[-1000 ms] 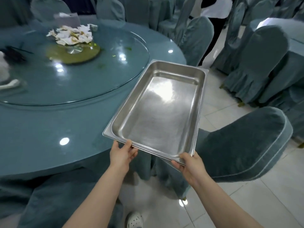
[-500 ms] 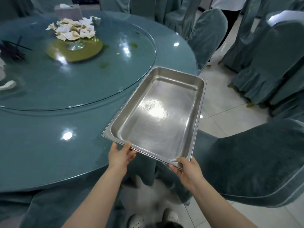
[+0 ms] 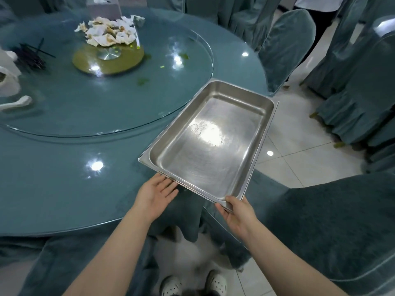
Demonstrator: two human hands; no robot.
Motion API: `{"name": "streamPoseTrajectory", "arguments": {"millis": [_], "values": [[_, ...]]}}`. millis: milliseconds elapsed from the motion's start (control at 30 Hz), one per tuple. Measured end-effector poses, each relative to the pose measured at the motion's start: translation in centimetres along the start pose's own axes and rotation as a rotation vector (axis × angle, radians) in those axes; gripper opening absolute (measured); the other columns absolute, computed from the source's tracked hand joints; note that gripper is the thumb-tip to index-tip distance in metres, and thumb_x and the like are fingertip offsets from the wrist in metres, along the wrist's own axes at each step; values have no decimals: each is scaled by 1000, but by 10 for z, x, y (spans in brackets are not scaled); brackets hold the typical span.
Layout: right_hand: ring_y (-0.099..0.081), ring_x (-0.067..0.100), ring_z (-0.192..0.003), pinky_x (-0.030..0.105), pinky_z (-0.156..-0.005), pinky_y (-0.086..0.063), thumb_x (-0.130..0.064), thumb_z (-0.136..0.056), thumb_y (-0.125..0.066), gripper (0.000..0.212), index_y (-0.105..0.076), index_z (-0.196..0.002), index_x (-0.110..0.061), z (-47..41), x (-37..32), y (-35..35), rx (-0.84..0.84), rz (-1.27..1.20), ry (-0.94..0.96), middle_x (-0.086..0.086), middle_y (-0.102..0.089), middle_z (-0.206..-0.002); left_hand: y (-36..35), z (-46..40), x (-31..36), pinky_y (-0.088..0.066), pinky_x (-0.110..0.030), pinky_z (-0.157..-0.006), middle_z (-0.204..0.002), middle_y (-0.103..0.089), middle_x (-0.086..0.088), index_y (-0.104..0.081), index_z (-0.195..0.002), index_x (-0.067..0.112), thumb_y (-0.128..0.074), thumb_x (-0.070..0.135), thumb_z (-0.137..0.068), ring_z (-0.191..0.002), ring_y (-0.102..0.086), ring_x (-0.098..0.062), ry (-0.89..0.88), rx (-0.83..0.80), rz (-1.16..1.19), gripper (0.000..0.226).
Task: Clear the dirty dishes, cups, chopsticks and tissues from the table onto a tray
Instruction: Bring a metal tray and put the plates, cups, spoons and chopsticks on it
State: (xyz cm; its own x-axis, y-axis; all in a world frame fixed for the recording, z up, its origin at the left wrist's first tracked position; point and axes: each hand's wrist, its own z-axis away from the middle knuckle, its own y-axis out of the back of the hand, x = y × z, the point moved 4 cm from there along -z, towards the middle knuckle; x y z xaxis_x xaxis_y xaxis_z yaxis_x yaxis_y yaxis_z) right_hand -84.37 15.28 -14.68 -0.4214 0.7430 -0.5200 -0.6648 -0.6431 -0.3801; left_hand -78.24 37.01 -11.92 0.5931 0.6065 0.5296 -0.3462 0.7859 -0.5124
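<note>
While both hands hold the near short end of the tray (image 3: 213, 144), its long axis runs away from the person and to the right, the far end hanging past the table (image 3: 53, 189) edge over the floor. The left hand (image 3: 155, 194) has its fingers fairly straight under the left corner, thumb along the rim; the right hand (image 3: 238, 212) curls its fingers round the right corner, thumb on top. The tray holds nothing yet. All the clearing lies to the left and ahead: the tissues (image 3: 109, 32) heaped at the turntable's centre, the chopsticks (image 3: 32, 55) and white dishes (image 3: 8, 82) at the far left edge. The left hand is the nearer, so the tray likely needs setting down leftward first.
</note>
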Motion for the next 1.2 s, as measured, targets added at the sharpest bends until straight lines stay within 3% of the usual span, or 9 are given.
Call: {"name": "streamPoseTrajectory", "arguments": {"millis": [133,367,500,767,900,1000,1067,1100,1200], "values": [[-60,24,-71,29,-47,-56,10,-90,-51,16,-49,-94,-5,-8,-3,-16,-1,12,-16,14,-59,-84,8,2,13,-41,-44,-96,-132,-55,-17,-51,-110,11,-42,13,-96,-118,-54,-29,-11,23,-4,17],[-66,35,-88,34,-53,-59,2,-93,-53,12,-48,-100,-7,-22,-5,-38,-18,107,-44,18,-63,-99,31,21,29,-42,-39,-92,-120,-63,-11,-49,-125,11,-44,16,-95,-106,-61,-23,-53,27,-8,31],[-70,36,-80,38,-66,-59,-14,-96,-56,10,-46,-94,-13,-20,-7,-43,-40,240,-107,7,-61,-80,47,31,32,-43,-37,-91,-117,-64,-10,-51,-123,13,-41,16,-96,-102,-62,-22,-59,48,23,29],[-66,32,-85,37,-68,-52,-30,-94,-57,37,-47,-124,-10,-17,-15,-61,-97,466,-131,17,-63,-114,63,44,55,-46,-32,-78,-117,-63,-9,-55,-118,14,-39,16,-97,-97,-62,-20,-71,78,50,27],[-63,29,-78,39,-71,-53,-30,-94,-58,32,-49,-117,-9,-10,-18,-68,-75,566,-92,12,-63,-80,65,48,73,-46,-31,-80,-112,-64,-8,-54,-121,13,-41,16,-97,-96,-62,-20,-112,83,36,28],[-63,31,-81,39,-74,-52,-31,-95,-56,30,-51,-114,-8,-3,-22,-69,-66,675,-79,15,-64,-87,63,51,83,-46,-30,-78,-107,-65,-7,-55,-118,13,-42,16,-97,-94,-61,-19,-126,74,21,25],[-57,26,-71,39,-84,-49,-29,-94,-56,24,-54,-105,-8,1,-26,-67,-50,718,-29,14,-58,-82,62,51,86,-46,-30,-78,-107,-65,-6,-58,-112,13,-43,16,-96,-94,-61,-19,-126,60,9,22],[-49,22,-64,37,-82,-49,-28,-93,-57,20,-54,-98,-10,3,-29,-67,-36,727,8,11,-51,-75,62,52,86,-47,-31,-78,-107,-65,-7,-59,-108,13,-43,16,-96,-94,-61,-20,-122,51,5,20],[-33,14,-51,26,-52,-34,-27,-93,-58,21,-54,-77,-14,7,-40,-69,40,785,145,0,-37,-59,60,51,87,-47,-31,-79,-106,-65,-7,-61,-104,14,-43,16,-95,-93,-61,-20,-110,19,-9,19]]}}
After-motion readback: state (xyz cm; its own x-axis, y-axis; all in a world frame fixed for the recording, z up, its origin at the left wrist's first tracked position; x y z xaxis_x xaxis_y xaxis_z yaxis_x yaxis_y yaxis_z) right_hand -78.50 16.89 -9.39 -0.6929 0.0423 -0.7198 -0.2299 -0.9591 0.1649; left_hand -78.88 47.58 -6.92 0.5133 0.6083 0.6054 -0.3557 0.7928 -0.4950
